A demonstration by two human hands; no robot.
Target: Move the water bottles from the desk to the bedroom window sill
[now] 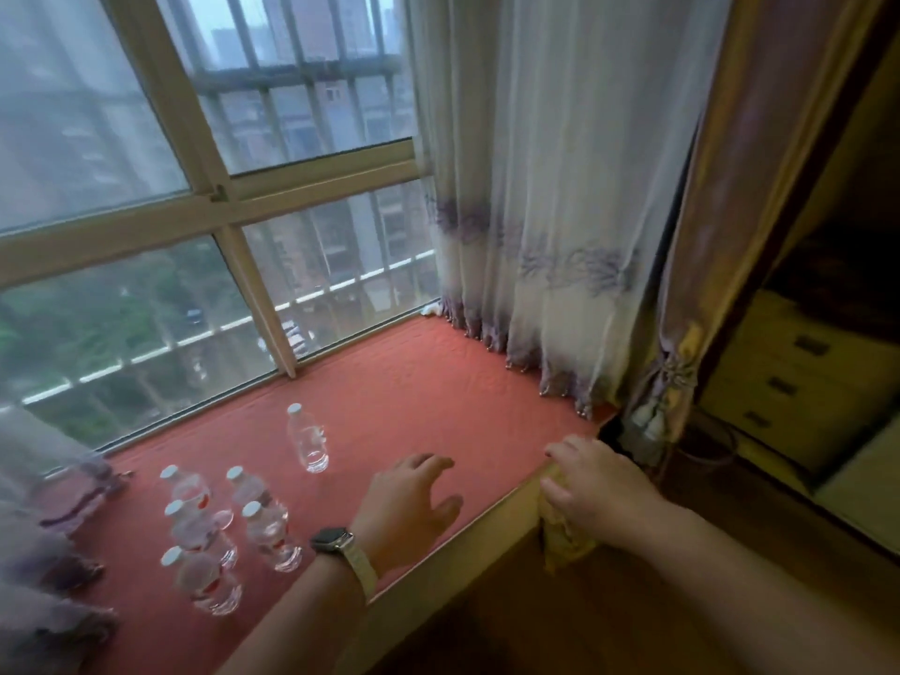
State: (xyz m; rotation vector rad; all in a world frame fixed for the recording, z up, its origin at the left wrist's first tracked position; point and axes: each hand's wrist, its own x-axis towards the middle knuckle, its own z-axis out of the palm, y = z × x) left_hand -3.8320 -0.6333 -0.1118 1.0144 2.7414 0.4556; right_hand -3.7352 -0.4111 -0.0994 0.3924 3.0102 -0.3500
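Left hand [409, 499] over red sill mat, palm down, fingers spread, holding nothing; cannot tell whether touching mat or just above. Smartwatch [332, 539] w/ pale strap on left wrist. Right hand [591, 484] at front edge of window sill [467, 538], near right corner, fingers curled down over edge onto yellowish patterned cloth [565, 533] hanging down sill front; grip vs. mere rest on cloth not clear.

Six water bottles on sill, all upright, clear plastic w/ white caps. Lone bottle [307, 438] just left of left hand, apart from others, closer to window. Group of five further left, packed close in 2 loose rows: back-left bottle [187, 487], back-right bottle [248, 489], mid-left bottle [195, 528], front-right bottle [270, 535], nearest bottle [204, 582]. Red marks on labels of several. Some blurred, so contact btwn neighbours not certain.

Red quilted mat [414, 382] covering sill top from window frame [204, 197] to front edge. Sheer white curtain [545, 197] w/ purple pattern hanging at right end of sill, hem on mat. Heavier drape [730, 187] beside it, tied low. More sheer curtain fabric [44, 504] bunched at far left. Wooden drawers [798, 382] at right, beyond drape. Outside glass: railing, buildings, trees, hazy.
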